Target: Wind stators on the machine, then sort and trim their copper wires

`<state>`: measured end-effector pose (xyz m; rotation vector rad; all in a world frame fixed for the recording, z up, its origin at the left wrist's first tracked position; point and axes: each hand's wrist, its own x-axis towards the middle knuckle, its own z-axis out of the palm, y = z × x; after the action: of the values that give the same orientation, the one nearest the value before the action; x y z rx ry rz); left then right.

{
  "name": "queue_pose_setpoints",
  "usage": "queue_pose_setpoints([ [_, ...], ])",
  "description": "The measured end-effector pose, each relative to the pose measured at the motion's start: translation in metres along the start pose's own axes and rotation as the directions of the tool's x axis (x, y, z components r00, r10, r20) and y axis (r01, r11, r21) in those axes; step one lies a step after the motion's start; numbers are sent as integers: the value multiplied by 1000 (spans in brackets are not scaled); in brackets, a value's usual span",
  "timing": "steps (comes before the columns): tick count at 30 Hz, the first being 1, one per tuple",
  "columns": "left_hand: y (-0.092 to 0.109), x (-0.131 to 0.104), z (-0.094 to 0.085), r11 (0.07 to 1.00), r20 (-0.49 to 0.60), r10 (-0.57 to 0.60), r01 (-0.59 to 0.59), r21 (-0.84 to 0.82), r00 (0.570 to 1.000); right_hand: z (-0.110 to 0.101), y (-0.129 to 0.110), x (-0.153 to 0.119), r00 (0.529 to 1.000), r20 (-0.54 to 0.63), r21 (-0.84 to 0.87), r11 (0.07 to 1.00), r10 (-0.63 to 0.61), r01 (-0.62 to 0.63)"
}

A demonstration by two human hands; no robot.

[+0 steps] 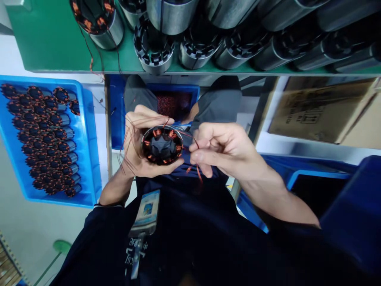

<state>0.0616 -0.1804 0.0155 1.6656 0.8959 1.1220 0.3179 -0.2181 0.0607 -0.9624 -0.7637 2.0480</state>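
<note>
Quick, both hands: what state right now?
Left hand: closed around a round metal ring with copper windings.
Right hand: thumb and fingers pinching thin reddish wire.

A green tabletop (53,47) with a straight near edge spans the top of the view, its surface smooth and slightly shiny. Toward its left side stands a metal cylinder (108,33) with copper-coloured windings (89,24) inside its rim, its thin loose wires (91,59) hanging over the near edge. To the right, black-lined metal cylinders (154,59) stand close together along that edge, with more crowded behind them, cut off by the frame. Lower left, a blue tray (86,119) of wound cores (49,139) overlaps a white surface (100,119); what supports its far side cannot be told
</note>
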Motion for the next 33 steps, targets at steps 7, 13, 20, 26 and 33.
queue_pose_setpoints([
  [7,25,-4,50,451,220,-565,521,-725,795,-4,20,-9,1000,10,53,999,-1,1],
  [13,15,-6,54,489,103,-504,382,-784,857,11,11,-9,980,-5,-97,975,-201,199],
  [20,-1,-28,20,594,190,-539,531,-605,820,14,-10,-16,974,-11,-250,944,-226,216],
  [26,1,-42,16,530,181,-530,490,-692,829,23,30,-9,967,103,-442,860,-232,253],
  [33,4,-29,29,871,26,-275,261,-416,961,-33,61,11,964,204,-729,632,-169,265],
])
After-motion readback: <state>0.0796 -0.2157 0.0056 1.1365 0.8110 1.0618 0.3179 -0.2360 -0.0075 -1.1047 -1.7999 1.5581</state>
